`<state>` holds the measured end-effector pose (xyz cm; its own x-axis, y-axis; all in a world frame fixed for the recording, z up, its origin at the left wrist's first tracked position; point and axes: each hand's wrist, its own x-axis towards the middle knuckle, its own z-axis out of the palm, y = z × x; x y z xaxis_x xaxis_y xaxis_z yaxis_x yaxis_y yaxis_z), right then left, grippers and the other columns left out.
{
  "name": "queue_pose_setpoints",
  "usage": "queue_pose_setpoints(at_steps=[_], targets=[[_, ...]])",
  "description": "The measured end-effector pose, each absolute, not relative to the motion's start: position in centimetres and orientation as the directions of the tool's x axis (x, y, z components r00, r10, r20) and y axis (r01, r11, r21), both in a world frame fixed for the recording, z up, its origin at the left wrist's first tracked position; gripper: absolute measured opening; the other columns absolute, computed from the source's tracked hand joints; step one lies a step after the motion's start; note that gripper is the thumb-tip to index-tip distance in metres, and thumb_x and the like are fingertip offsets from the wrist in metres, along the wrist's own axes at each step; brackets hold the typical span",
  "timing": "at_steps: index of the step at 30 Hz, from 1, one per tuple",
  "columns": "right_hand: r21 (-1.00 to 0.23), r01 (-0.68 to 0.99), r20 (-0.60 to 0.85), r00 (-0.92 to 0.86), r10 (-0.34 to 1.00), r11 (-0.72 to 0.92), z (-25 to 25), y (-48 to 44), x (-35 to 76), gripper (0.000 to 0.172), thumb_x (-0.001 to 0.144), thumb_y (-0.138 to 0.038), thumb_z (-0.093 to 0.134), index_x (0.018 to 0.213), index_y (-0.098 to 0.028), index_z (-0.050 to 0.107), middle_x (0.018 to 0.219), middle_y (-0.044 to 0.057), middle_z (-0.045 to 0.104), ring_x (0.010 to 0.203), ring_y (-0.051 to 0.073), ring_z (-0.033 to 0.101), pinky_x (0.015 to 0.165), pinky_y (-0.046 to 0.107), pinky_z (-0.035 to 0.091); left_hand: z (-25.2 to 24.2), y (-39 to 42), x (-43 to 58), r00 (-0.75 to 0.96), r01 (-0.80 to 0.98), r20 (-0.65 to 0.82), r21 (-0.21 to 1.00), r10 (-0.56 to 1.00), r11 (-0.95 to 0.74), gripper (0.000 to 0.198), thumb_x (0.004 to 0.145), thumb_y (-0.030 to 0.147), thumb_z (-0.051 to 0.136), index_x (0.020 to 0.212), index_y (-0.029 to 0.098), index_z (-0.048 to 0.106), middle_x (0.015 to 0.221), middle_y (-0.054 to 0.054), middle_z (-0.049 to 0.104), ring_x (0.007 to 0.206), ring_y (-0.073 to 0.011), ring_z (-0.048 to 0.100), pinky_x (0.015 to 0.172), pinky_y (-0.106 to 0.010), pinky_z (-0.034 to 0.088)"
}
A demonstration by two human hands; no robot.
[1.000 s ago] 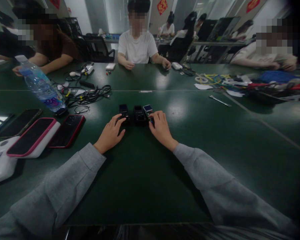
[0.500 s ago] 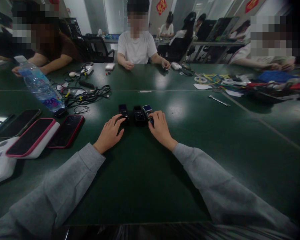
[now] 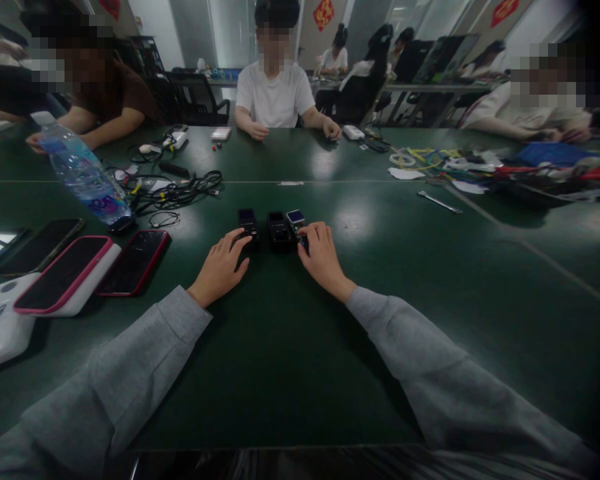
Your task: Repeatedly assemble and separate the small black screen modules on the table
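Note:
Three small devices stand side by side on the dark green table (image 3: pixel 280 347). My left hand (image 3: pixel 223 265) has its fingers apart, with fingertips on the lower part of the left black device (image 3: pixel 247 219). The middle black device (image 3: pixel 279 228) is between my hands, touched by neither. At its right is a device with a pale-framed screen (image 3: pixel 295 217); my right hand (image 3: pixel 323 257) has its curled fingers at that device's lower part, which they partly cover.
At the left lie a red-edged phone (image 3: pixel 135 263), a pink-edged phone (image 3: pixel 65 273), a white case (image 3: pixel 5 320) and a tilted bottle (image 3: pixel 83 173). Black cables (image 3: pixel 180 190) lie behind. A wrench (image 3: pixel 439 202) and a cable heap (image 3: pixel 530 167) are right. People sit opposite.

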<state>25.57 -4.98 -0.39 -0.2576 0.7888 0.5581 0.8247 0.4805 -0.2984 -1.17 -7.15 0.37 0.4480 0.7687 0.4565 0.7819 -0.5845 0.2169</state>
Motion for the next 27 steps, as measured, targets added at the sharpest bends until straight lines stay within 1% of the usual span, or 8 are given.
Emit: queue_pose_setpoints(at_steps=[6,8,11,14,17,20,24,27], targets=[[-0.299,0.845,0.57,-0.214,0.793,0.443,-0.58,-5.12,25.61,0.031,0.088,-0.014,0.048,0.118,-0.02,0.047,0.118,0.014,0.041,0.113,0.033,0.046,0.095,0.055,0.048,0.27,-7.19,-1.13,0.444,0.791,0.447,0.212,0.776,-0.574,0.052,0.09,0.021,0.056,0.139,0.022,0.037,0.147,-0.014,0.038,0.131,-0.0327,0.047,0.1,-0.054,0.049],[-0.31,0.845,0.569,-0.203,0.797,0.436,-0.78,-5.09,25.65,0.038,0.088,-0.016,0.05,0.125,-0.021,0.044,0.126,0.015,0.039,0.119,0.034,0.044,0.097,0.057,0.047,0.22,-7.17,-1.13,0.443,0.791,0.448,0.211,0.776,-0.574,0.052,0.09,0.021,0.056,0.139,0.022,0.037,0.147,-0.014,0.038,0.131,-0.0327,0.047,0.1,-0.055,0.049],[-0.319,0.827,0.541,-0.244,0.805,0.464,-1.07,-4.93,25.71,0.051,0.087,-0.017,0.051,0.136,-0.024,0.037,0.14,0.016,0.033,0.13,0.036,0.038,0.101,0.06,0.045,0.19,-7.13,-1.15,0.446,0.785,0.457,0.213,0.769,-0.582,0.052,0.09,0.021,0.056,0.139,0.023,0.037,0.147,-0.014,0.039,0.131,-0.0331,0.047,0.1,-0.055,0.05],[-0.338,0.801,0.5,-0.292,0.815,0.494,-1.21,-4.77,25.76,0.057,0.089,-0.016,0.048,0.143,-0.023,0.032,0.145,0.016,0.032,0.134,0.035,0.037,0.104,0.058,0.044,0.19,-7.11,-1.17,0.448,0.784,0.459,0.211,0.767,-0.584,0.052,0.09,0.021,0.056,0.139,0.023,0.037,0.147,-0.014,0.039,0.131,-0.033,0.047,0.099,-0.054,0.05],[-0.369,0.785,0.48,-0.298,0.825,0.498,-1.18,-4.72,25.77,0.057,0.09,-0.016,0.045,0.145,-0.023,0.032,0.145,0.015,0.035,0.13,0.033,0.043,0.101,0.055,0.048,0.16,-7.11,-1.19,0.447,0.784,0.459,0.213,0.768,-0.583,0.052,0.09,0.022,0.056,0.139,0.023,0.037,0.147,-0.014,0.038,0.131,-0.0328,0.047,0.1,-0.054,0.05],[-0.365,0.789,0.485,-0.292,0.824,0.494,-1.01,-4.8,25.72,0.055,0.09,-0.015,0.043,0.144,-0.023,0.035,0.141,0.015,0.038,0.125,0.032,0.048,0.096,0.052,0.051,0.11,-7.1,-1.21,0.447,0.781,0.458,0.219,0.768,-0.585,0.052,0.09,0.021,0.056,0.139,0.023,0.037,0.147,-0.014,0.038,0.132,-0.0328,0.046,0.101,-0.054,0.05],[-0.35,0.817,0.49,-0.257,0.833,0.458,-0.63,-5.08,25.61,0.052,0.086,-0.017,0.05,0.137,-0.018,0.04,0.131,0.017,0.044,0.112,0.032,0.054,0.086,0.048,0.054,0.14,-7.09,-1.22,0.448,0.785,0.447,0.218,0.774,-0.58,0.053,0.09,0.021,0.056,0.139,0.023,0.037,0.148,-0.014,0.038,0.133,-0.0328,0.045,0.101,-0.054,0.05],[-0.327,0.845,0.502,-0.225,0.835,0.424,-0.46,-5.22,25.56,0.047,0.084,-0.021,0.055,0.13,-0.018,0.045,0.123,0.016,0.046,0.107,0.032,0.054,0.083,0.048,0.053,0.22,-7.13,-1.18,0.447,0.788,0.442,0.218,0.778,-0.576,0.052,0.09,0.021,0.056,0.139,0.022,0.037,0.148,-0.015,0.037,0.132,-0.0328,0.046,0.1,-0.053,0.05]])
